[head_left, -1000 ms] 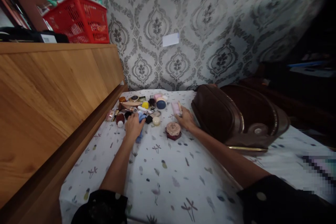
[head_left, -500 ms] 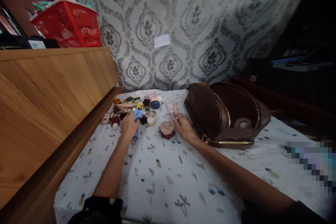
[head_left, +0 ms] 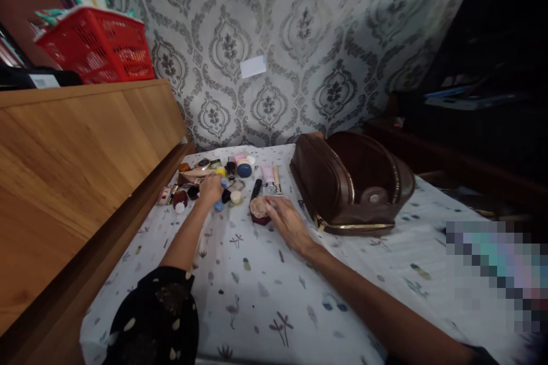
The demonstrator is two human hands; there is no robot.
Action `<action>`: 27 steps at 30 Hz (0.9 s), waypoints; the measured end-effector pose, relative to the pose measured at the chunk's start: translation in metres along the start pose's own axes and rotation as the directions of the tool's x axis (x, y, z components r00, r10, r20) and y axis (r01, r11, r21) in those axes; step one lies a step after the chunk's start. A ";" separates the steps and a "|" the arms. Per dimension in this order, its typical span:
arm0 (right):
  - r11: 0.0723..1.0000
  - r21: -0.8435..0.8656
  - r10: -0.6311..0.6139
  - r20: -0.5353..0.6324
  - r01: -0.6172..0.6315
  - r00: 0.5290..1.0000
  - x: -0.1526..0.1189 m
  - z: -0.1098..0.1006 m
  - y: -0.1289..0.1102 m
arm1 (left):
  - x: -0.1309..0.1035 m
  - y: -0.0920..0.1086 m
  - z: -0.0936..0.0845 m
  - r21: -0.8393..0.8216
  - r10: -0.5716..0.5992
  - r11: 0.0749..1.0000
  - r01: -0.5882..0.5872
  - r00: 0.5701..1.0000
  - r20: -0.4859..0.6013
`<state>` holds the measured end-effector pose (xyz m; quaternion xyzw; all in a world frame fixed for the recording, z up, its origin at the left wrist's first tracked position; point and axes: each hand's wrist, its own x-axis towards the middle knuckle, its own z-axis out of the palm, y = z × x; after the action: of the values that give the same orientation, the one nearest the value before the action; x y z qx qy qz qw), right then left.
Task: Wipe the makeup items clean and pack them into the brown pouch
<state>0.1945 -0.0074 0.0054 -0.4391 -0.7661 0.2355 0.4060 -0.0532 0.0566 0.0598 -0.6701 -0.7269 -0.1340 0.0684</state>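
Cluster of small cosmetic jars and tubes (head_left: 222,174) on flower-printed white bedsheet (head_left: 265,291), far end near patterned wall. Brown quilted leather bag (head_left: 349,182) right of cluster (well apart). Long wooden board (head_left: 81,159) along left edge; red plastic basket (head_left: 96,45) on top, behind. Round compact (head_left: 258,209) before cluster.

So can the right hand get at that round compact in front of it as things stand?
Probably yes. The right hand lies flat on the cloth with its fingers right at the round compact, and nothing sits between them. The black tube beyond it is no obstacle.
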 end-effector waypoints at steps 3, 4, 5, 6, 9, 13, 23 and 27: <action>0.999 -0.015 -0.049 0.067 0.050 0.997 0.000 0.001 -0.003 | 0.001 -0.006 0.005 0.067 0.065 0.995 -0.071 0.994 0.091; 0.998 -0.022 -0.062 0.081 0.064 0.995 0.000 0.002 -0.003 | 0.003 -0.005 0.005 0.083 0.080 0.993 -0.088 0.991 0.103; 0.997 -0.030 -0.068 0.089 0.071 0.994 0.000 0.004 -0.003 | 0.005 -0.004 0.006 0.096 0.089 0.990 -0.100 0.990 0.108; 0.997 -0.040 -0.063 0.092 0.067 0.994 0.001 0.005 -0.001 | 0.007 -0.002 0.005 0.106 0.096 0.989 -0.107 0.990 0.105; 0.999 -0.054 -0.002 0.087 0.007 0.996 0.002 0.008 0.003 | 0.013 0.002 0.003 0.111 0.107 0.987 -0.113 0.993 0.057; 0.999 -0.034 0.037 0.097 -0.034 0.995 0.004 0.008 0.004 | 0.008 0.006 0.002 0.068 0.093 0.994 -0.089 0.994 -0.060; 0.994 -0.001 0.107 0.086 -0.108 0.990 0.006 0.005 0.001 | -0.042 0.027 0.023 -0.151 0.370 0.914 -0.378 0.926 -0.078; 0.986 0.012 0.166 0.072 -0.167 0.984 0.007 0.005 0.001 | -0.025 0.045 0.032 -0.252 0.291 0.912 -0.324 0.943 -0.162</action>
<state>0.1893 -0.0011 0.0046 -0.4893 -0.7385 0.2907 0.3615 -0.0036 0.0446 0.0270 -0.7698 -0.5809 -0.2616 0.0386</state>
